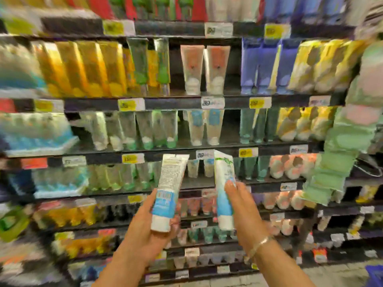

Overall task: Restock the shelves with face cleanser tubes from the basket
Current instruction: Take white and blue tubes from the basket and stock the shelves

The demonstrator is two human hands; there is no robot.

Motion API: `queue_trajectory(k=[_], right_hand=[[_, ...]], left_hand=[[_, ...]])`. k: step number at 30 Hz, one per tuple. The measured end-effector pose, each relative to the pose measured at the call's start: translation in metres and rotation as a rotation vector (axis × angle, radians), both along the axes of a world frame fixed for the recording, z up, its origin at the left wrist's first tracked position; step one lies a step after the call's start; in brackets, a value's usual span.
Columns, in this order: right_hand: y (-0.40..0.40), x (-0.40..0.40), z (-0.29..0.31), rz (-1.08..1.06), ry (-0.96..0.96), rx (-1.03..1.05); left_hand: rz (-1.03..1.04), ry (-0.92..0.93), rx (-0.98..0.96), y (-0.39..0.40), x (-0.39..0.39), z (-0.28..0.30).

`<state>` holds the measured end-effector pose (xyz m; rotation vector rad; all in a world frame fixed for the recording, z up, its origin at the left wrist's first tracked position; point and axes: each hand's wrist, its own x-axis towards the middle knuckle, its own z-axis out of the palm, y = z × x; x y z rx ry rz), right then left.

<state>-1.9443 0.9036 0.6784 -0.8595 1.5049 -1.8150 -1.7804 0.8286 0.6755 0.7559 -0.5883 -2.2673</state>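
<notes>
My left hand [149,222] and right hand [241,206] each grip one tube [168,193], fingers curled round; best seated cap-down, label outward, toward twelve o'clock shelf [199,184].

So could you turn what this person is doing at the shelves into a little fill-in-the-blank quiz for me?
1. Each hand holds one ____, the left hand and the right hand alike.
2. Both tubes, the left tube and the right tube, are held with the white cap pointing ____.
3. The bracelet sits on the ____ wrist.
4. The shelf price tags are mostly white or ____.

Missing words: tube; down; right; yellow
</notes>
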Motion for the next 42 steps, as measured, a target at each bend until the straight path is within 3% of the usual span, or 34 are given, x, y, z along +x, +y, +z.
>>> queue_trajectory(k=[6,11,18,28,36,42], right_hand=[[-0.035,0.111,0.069,0.193,-0.090,-0.180],[-0.066,0.210,0.097,0.303,-0.120,-0.267],[-0.113,0.307,0.116,0.403,-0.194,-0.303],[-0.224,0.322,0.160,0.445,-0.202,-0.336],[-0.369,0.309,0.251,0.433,0.013,-0.513],[-0.443,0.316,0.330,0.433,0.188,-0.702]], left_hand=[[0.187,0.108,-0.159,-0.012,0.116,0.065],[0.159,0.163,-0.300,-0.024,0.223,0.102],[0.248,0.057,-0.476,-0.057,0.327,0.131],[0.487,-0.254,-0.847,-0.181,0.354,0.178],[0.791,-0.434,-1.164,-0.308,0.327,0.269],[0.983,-0.529,-1.283,-0.390,0.310,0.340]])
